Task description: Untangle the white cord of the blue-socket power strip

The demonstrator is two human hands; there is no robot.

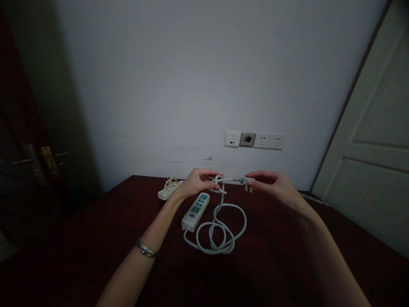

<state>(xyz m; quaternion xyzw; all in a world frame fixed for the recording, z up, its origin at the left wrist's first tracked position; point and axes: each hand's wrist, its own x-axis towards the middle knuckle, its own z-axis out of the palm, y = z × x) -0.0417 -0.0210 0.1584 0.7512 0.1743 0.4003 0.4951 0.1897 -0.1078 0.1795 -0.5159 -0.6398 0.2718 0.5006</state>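
A white power strip (195,211) with blue sockets lies on the dark red table (96,256). Its white cord (220,232) is looped in loose coils to the right of it and rises to my hands. My left hand (195,182) pinches the cord where it forms a small loop just above the strip. My right hand (274,184) holds the cord's plug end (246,183), with the cord pulled straight between the two hands. Both hands are raised a little above the tabletop. A bracelet sits on my left wrist.
A second white power strip with a coiled cord (168,189) lies at the table's far edge, left of my hands. Wall sockets (254,140) are set in the white wall behind. A white door (373,149) stands at right, a dark door with a handle (38,164) at left.
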